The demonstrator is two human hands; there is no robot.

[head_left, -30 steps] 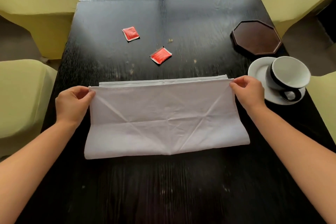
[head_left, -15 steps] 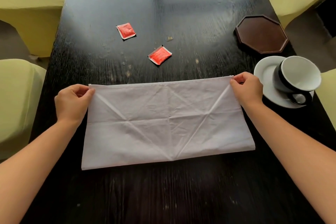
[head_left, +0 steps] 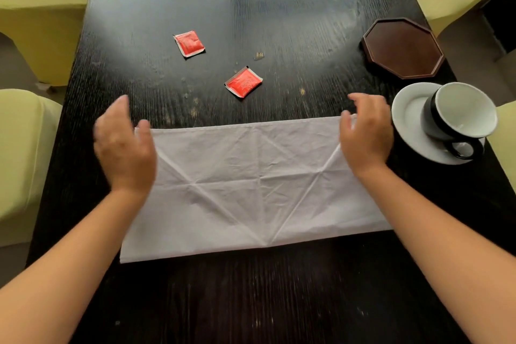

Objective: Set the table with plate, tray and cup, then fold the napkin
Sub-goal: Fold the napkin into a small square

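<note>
The dark bench [head_left: 279, 301] carries my folded white napkin [head_left: 251, 184], lying flat in front of me. My left hand [head_left: 122, 148] and right hand [head_left: 365, 134] hover at its far corners, grip released, fingers loose. To the right, the cup [head_left: 460, 114] lies tipped on its plate [head_left: 410, 126], beside the octagonal tray [head_left: 403, 47]. Two red packets [head_left: 243, 82] lie beyond.

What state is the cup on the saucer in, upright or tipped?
Tipped. The black cup with white inside lies on its side on the white saucer, its mouth facing the camera, handle nearest the camera. It looks empty.
</note>
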